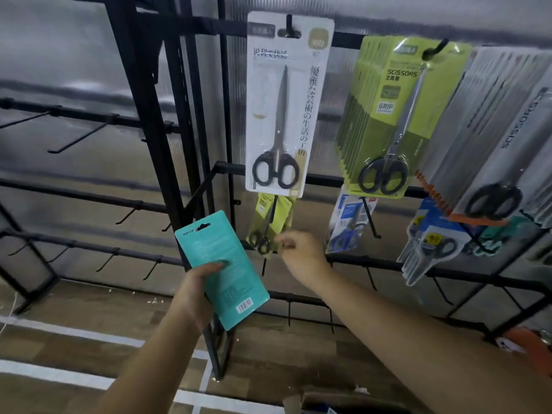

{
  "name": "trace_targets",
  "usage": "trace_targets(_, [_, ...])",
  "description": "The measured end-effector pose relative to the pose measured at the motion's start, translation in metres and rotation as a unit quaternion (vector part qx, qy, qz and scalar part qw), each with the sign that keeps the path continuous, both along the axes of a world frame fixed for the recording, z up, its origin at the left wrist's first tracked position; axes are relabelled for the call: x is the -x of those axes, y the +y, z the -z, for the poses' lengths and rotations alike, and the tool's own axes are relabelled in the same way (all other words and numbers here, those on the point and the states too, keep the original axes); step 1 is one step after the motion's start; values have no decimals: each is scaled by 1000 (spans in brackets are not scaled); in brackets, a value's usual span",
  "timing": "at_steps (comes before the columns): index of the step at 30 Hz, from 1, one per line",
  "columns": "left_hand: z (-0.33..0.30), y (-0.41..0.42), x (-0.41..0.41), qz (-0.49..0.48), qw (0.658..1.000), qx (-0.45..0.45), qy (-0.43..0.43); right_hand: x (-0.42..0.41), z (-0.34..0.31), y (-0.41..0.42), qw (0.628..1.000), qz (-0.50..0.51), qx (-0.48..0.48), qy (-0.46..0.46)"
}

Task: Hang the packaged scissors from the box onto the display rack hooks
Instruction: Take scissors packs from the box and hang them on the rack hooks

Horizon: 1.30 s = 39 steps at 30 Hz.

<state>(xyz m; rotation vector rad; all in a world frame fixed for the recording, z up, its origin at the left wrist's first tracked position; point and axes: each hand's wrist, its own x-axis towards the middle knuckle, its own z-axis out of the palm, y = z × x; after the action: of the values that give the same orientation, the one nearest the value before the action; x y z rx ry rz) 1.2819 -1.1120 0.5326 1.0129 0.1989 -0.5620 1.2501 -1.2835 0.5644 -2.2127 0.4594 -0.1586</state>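
Left hand (195,289) gripping teal pack (221,268), back side w/ barcode showing, scissors hidden, right hand (298,249) blurred, fingers loosely curled, holding nothing.

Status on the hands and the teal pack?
Left hand grips teal pack, back side out, unhung. Right hand at small green pack on lower hook, grip unclear.

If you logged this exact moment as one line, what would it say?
left hand: grips teal package, back side showing | right hand: at small green scissors pack, grip unclear | teal package: not yet hung
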Motion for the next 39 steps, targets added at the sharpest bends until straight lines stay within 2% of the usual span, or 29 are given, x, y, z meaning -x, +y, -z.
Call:
trace_targets(3, [-2, -6, 9, 5, 1000, 1, 6, 23, 3, 9, 998, -64, -27, 5])
trace_targets(5, [-6, -16, 16, 28, 1000, 2, 1, 33, 5, 11, 991, -94, -83, 37])
trace_targets(7, [-11, -25, 24, 79, 996, -3, -32, 41, 5, 10, 982, -117, -141, 56])
trace_targets(10, [-21, -38, 34, 202, 972, -13, -120, 53, 3, 1, 974, -138, -166, 69])
trace_targets(12, [-25, -46, 36, 255, 956, -13, -143, 61, 2, -9, 976, -122, -165, 77])
trace_targets(15, [-29, -64, 37, 283, 947, -12, -153, 71, -4, -25, 979, -69, -183, 62])
trace_targets(16, [-30, -69, 36, 287, 942, -33, -170, 75, -6, -31, 982, -39, -182, 45])
trace_targets(18, [-30, -75, 37, 296, 919, -134, -224, 82, -10, -44, 986, 21, -166, 13])
trace_targets(22, [-32, -95, 48, 271, 836, -281, -385, 100, -12, -73, 987, 91, -126, -42])
trace_targets(25, [-22, -115, 49, 284, 700, -390, -527, 118, -2, -99, 982, 144, -101, -74])
trace_targets(27, [-15, -132, 53, 286, 621, -423, -594, 134, 6, -116, 976, 177, -91, -84])
trace_targets(31, [-12, -166, 79, 289, 528, -419, -680, 179, 15, -152, 951, 261, -120, -118])
trace_targets(33, [-9, -183, 91, 293, 481, -401, -723, 205, 20, -171, 944, 300, -92, -107])
trace_targets(36, [-10, -209, 107, 298, 412, -438, -741, 241, 28, -204, 933, 340, -62, -103])
trace_targets(39, [-13, -237, 128, 295, 396, -442, -749, 275, 26, -238, 918, 381, -57, -96])
